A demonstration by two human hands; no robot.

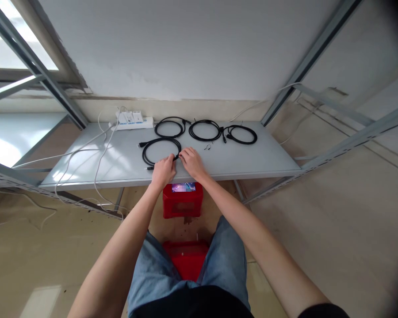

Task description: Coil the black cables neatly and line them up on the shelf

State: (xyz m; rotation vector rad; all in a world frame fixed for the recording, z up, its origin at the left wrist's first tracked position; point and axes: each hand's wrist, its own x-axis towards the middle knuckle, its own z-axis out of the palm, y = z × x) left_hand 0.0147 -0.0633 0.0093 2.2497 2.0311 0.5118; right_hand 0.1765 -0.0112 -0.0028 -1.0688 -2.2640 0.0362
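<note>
On the grey shelf [248, 161] lies a coiled black cable [145, 154] with its plug ends at the left. My left hand [164, 170] is closed on the lower right of this coil. Close beside it, my right hand [191, 161] pinches at the same spot; the small thing between its fingertips is too small to make out. Behind are three more black coils: one at the back left [169, 134], one in the middle [205, 139] and one at the right [247, 142]. Small dark ties [208, 147] lie right of my right hand.
A white power strip [132, 126] with plugged-in adapters stands at the back left. White cords [101, 163] run over the shelf's left part and front edge. Below are a red stool [182, 207] with a lit screen on it and another red seat [187, 260] between my legs. Metal posts frame both sides.
</note>
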